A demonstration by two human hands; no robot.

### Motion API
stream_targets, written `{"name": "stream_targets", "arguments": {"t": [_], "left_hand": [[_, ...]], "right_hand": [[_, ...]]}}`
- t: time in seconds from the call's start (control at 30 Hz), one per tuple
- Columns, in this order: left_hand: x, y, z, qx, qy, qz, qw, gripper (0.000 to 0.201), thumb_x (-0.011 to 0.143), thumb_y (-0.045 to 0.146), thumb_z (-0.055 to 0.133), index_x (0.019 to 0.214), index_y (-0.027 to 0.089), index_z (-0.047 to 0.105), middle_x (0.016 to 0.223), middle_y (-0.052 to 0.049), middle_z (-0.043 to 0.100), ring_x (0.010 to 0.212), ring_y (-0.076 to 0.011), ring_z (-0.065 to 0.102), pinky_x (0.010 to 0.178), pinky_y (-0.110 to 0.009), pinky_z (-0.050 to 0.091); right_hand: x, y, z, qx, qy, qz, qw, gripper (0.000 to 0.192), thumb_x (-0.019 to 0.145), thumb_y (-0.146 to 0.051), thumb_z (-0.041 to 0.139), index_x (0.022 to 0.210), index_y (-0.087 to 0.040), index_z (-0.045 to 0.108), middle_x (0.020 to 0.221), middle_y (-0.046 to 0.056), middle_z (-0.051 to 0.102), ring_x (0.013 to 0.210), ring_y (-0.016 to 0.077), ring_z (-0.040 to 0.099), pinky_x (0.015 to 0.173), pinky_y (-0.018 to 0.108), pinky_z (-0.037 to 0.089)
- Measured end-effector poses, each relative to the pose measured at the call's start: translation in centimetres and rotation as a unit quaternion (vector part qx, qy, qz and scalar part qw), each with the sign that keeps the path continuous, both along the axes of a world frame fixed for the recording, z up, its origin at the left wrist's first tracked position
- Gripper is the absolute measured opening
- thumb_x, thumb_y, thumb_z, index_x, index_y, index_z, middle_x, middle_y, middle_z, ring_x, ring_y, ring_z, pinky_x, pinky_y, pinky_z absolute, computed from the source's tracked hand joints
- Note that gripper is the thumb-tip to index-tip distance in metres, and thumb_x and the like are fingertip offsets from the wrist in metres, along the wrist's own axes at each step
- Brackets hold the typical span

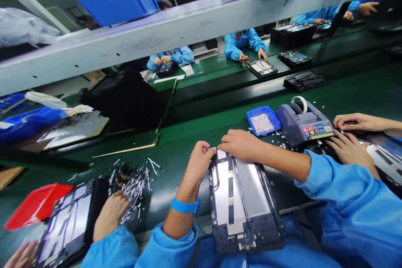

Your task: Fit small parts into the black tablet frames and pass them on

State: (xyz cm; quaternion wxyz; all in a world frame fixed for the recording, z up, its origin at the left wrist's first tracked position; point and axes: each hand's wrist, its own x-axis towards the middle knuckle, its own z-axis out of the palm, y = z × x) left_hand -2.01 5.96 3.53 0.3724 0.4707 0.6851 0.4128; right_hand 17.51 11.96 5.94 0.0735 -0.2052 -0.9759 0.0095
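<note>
Panel (256,184) on the edge of the green bench (177,167)

It pokes out past the bench's near edge. The left hand (200,160) has its thumb and finger close together at the far left corner; I cannot tell what they pinch. The right hand (241,145) bends its fingers over the far edge; its grip is hidden. Nearby sits a blue tray (272,128) of pale bits (262,122).

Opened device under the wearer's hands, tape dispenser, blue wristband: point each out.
Opened device (254,192), head view: on its grey plate.
Tape dispenser (297,124), head view: on its housing.
Blue wristband (184,205), head view: on the strap.
</note>
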Motion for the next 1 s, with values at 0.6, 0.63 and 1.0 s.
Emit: {"name": "stream_targets", "arguments": {"t": [0.6, 0.63, 1.0], "left_hand": [[-1.0, -3.3, -0.3, 0.045, 0.011, 0.041, 0.998, 0.044, 0.082, 0.04, 0.062, 0.119, 0.017, 0.054, 0.083, 0.002, 0.055, 0.076, -0.0171, 0.057, 0.074, -0.031, 0.046], [-1.3, -4.7, -0.5, 0.038, 0.016, 0.038, 0.998, 0.048, 0.084, 0.042, 0.06, 0.124, 0.016, 0.054, 0.088, 0.0, 0.057, 0.079, -0.0181, 0.058, 0.077, -0.033, 0.048], [0.3, -12.6, -1.0, 0.051, 0.047, -0.117, 0.991, 0.048, 0.097, 0.035, 0.052, 0.144, 0.028, 0.058, 0.135, -0.012, 0.062, 0.132, -0.0317, 0.054, 0.115, -0.047, 0.042]], "right_hand": [[1.0, -0.6, -0.2, -0.01, 0.072, -0.074, 0.995, 0.032, 0.102, -0.014, 0.048, 0.124, -0.017, 0.072, 0.112, 0.012, 0.071, 0.097, 0.0233, 0.058, 0.087, 0.035, 0.042], [1.7, -0.9, -0.1, -0.02, 0.095, -0.115, 0.989, 0.034, 0.102, -0.015, 0.047, 0.127, -0.016, 0.07, 0.115, 0.013, 0.071, 0.101, 0.024, 0.06, 0.091, 0.035, 0.043], [5.7, -3.3, 2.4, -0.285, 0.132, -0.314, 0.896, 0.027, 0.098, -0.038, 0.051, 0.112, -0.018, 0.062, 0.101, 0.009, 0.07, 0.087, 0.0228, 0.067, 0.074, 0.031, 0.05]]}}
